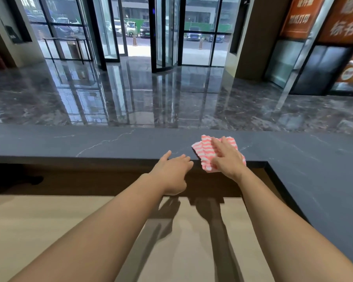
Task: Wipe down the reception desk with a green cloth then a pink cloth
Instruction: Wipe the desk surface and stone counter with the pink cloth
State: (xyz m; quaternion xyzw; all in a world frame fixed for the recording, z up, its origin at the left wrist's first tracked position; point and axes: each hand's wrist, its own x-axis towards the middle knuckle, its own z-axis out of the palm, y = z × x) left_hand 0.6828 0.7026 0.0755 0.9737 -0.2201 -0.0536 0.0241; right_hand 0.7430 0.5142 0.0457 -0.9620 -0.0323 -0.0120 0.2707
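Pink-and-white striped, crumpled cloth lies on the dark grey marbled stone bench, overhanging its near edge. On it the right hand presses flat, fingers straight. Just left of the cloth, the left hand rests loosely curled on the bench edge, holding nothing.

I read strong daylight entering through the glass doors ahead. The polished floor carries streaked glare and mirror reflections; the desk top is matte and evenly lit. Two soft-edged shadows fall on the pale shelf (toward the camera). Straight lines bow near the edges; the orange signs look soft.
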